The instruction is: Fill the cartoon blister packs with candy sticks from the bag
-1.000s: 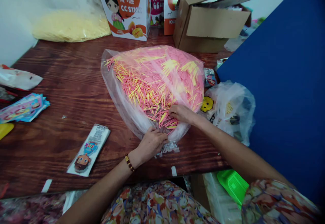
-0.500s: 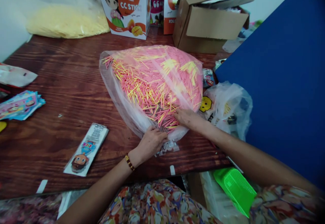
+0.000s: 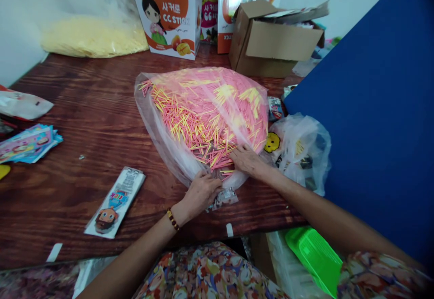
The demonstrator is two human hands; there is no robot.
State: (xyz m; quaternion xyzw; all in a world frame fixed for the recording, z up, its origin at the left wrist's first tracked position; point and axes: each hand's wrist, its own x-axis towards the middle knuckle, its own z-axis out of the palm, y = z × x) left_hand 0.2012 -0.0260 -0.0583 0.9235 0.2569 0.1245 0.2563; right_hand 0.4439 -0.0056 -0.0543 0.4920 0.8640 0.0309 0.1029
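A large clear plastic bag (image 3: 169, 154) lies open on the table, full of thin pink and yellow sticks (image 3: 190, 120). At the bag's near edge, my left hand (image 3: 202, 192) has its fingers curled around the plastic. A small clear printed packet (image 3: 226, 198) shows partly from beneath that hand and the bag. My right hand (image 3: 249, 161) is in the bag's mouth, its fingers bent over sticks at the near right; the fingertips are partly hidden among them.
A flat printed pouch (image 3: 115, 201) lies to the left, with blue wrappers (image 3: 30, 143) farther off. Behind stand a printed carton (image 3: 169, 14) and an open cardboard box (image 3: 278, 41). A knotted plastic bag (image 3: 301, 149) sits by the blue panel (image 3: 373, 109). Yellow sticks fill another bag (image 3: 95, 36).
My right hand has shifted slightly among the sticks, and fewer sticks lie by the bag's near edge. My left hand stays at the edge. The whole view has tilted a little.
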